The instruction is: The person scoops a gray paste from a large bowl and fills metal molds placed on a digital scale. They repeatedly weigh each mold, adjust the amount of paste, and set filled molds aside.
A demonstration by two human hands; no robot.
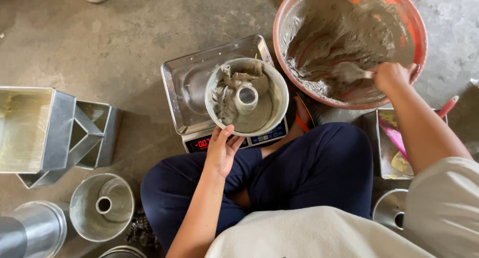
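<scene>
A round metal tube pan [246, 97], partly filled with grey batter, rests tilted on the steel tray of a digital scale [185, 83]. My left hand [222, 148] grips the pan's near rim. My right hand [392, 76] is closed on a spoon [352, 71] sunk in the grey batter inside a big orange basin [418, 33] at the upper right. I sit cross-legged in dark blue trousers just below the scale.
On the concrete floor to the left lie square metal tins [30, 128], an empty tube pan [102, 205] and a steel cylinder [30, 228]. At the right sit a small tray with a pink spatula [394, 134] and another tube pan [391, 208].
</scene>
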